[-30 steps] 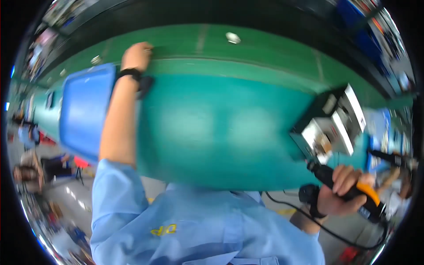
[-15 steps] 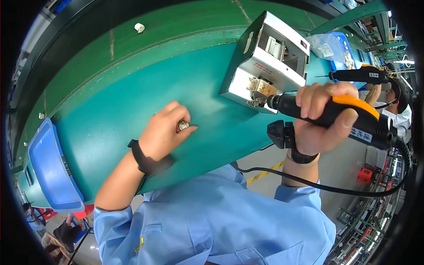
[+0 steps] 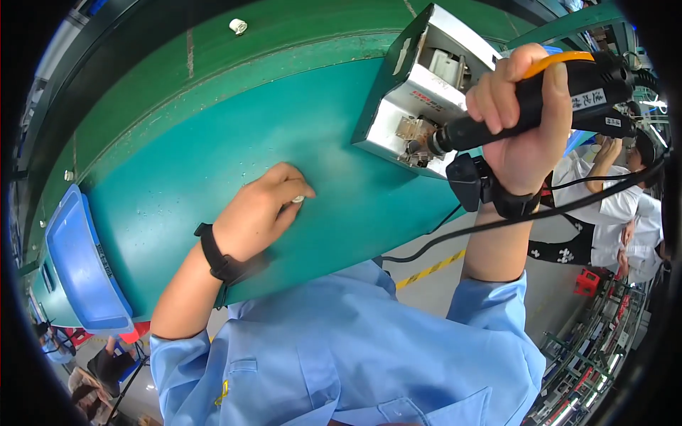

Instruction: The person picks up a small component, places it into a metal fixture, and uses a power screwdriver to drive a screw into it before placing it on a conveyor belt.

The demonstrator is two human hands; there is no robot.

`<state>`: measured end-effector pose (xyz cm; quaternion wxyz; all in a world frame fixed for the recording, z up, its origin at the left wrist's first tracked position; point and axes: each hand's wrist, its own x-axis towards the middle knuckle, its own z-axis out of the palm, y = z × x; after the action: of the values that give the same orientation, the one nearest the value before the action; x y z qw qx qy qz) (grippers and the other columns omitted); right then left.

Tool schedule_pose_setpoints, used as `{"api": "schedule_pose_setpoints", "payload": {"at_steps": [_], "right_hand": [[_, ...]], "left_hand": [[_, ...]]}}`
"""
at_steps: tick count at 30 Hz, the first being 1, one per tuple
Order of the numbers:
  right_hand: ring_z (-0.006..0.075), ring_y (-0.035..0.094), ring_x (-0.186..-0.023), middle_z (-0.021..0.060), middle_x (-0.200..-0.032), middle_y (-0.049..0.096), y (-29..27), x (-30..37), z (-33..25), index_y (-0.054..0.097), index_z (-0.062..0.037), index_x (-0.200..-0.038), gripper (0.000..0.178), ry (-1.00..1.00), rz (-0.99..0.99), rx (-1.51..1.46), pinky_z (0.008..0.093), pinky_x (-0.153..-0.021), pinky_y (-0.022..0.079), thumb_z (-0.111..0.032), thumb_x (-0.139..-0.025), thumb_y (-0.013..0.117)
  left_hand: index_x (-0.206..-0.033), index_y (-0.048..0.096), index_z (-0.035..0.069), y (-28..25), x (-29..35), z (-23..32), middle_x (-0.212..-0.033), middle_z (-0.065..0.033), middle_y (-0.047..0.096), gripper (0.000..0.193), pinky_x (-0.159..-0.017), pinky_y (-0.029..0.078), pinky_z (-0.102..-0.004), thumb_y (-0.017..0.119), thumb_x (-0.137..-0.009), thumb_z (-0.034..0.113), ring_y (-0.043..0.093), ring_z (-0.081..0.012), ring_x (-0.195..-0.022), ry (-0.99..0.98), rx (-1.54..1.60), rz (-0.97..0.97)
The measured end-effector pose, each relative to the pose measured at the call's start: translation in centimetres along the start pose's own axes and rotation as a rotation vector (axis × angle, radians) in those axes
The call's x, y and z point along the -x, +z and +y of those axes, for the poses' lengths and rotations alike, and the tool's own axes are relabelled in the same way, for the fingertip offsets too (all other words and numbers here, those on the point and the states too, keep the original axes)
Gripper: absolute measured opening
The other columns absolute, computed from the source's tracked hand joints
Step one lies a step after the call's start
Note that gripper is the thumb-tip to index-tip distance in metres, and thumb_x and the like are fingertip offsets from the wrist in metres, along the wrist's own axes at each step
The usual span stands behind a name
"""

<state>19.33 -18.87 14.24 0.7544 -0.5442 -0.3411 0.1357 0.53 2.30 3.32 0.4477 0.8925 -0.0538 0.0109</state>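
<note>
My right hand (image 3: 522, 138) is wrapped round a black and orange electric screwdriver (image 3: 465, 133). Its nose points left and down, at the front pick-up part of a silver screw feeder (image 3: 444, 106); whether the bit touches a screw there is too small to tell. Over the green mat, my left hand (image 3: 256, 213) pinches a small whitish round part (image 3: 298, 199) between thumb and fingers, which cover most of it.
A blue tray (image 3: 89, 263) sits at the mat's left end. One small white part (image 3: 238, 27) lies on the far green ledge. Behind my right hand hangs another screwdriver (image 3: 616, 125). A black cable (image 3: 447, 238) crosses my right forearm. Co-workers (image 3: 600, 184) are at the right.
The screwdriver has tilted, its rear end rising, while the nose stays by the feeder's front. My left fingers have closed further over the small part, turning it.
</note>
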Motion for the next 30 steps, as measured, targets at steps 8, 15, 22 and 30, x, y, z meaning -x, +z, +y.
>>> {"api": "schedule_pose_setpoints", "payload": {"at_steps": [8, 15, 22, 30], "right_hand": [[0.0124, 0.045, -0.048, 0.0011, -0.056, 0.047, 5.3, 4.3, 1.7, 0.045, -0.0035, -0.099, 0.048, -0.053, 0.059, -0.288, 0.0273, -0.051, 0.039, -0.051, -0.091, 0.051], [0.0093, 0.041, -0.05, -0.0024, -0.059, 0.043, 8.6, 4.7, 3.7, 0.043, -0.0073, -0.102, 0.054, -0.103, -0.144, -0.099, 0.0256, -0.052, 0.035, -0.059, -0.089, 0.049], [0.0107, 0.042, -0.047, -0.002, -0.057, 0.043, 11.1, 4.5, 3.7, 0.041, -0.008, -0.098, 0.051, 0.048, -0.077, 0.129, 0.0264, -0.051, 0.037, -0.057, -0.088, 0.052], [0.0109, 0.044, -0.044, -0.001, -0.056, 0.045, 11.9, 4.5, 4.7, 0.041, -0.0065, -0.095, 0.049, 0.009, -0.15, 0.171, 0.0264, -0.047, 0.037, -0.053, -0.088, 0.056]], "left_hand": [[-0.092, 0.063, 0.004, 2.0, -0.7, -1.2, -0.087, -0.01, 0.057, 0.023, -0.063, 0.052, -0.0327, 0.074, -0.072, 0.003, 0.062, -0.0237, -0.07, -0.176, 0.192, 0.043], [-0.098, 0.066, 0.004, 2.1, -0.4, -2.1, -0.091, -0.0056, 0.057, 0.026, -0.069, 0.056, -0.0262, 0.075, -0.074, 0.0, 0.062, -0.0151, -0.074, -0.157, 0.376, 0.054], [-0.094, 0.067, 0.004, 2.4, -0.2, -2.6, -0.086, -0.0086, 0.059, 0.024, -0.064, 0.053, -0.0322, 0.074, -0.071, 0.002, 0.063, -0.0212, -0.07, -0.108, 0.379, 0.099], [-0.09, 0.066, 0.003, 2.4, -0.2, -2.6, -0.085, -0.0104, 0.06, 0.021, -0.064, 0.052, -0.0348, 0.073, -0.071, 0.002, 0.062, -0.026, -0.071, -0.08, 0.338, 0.127]]}}
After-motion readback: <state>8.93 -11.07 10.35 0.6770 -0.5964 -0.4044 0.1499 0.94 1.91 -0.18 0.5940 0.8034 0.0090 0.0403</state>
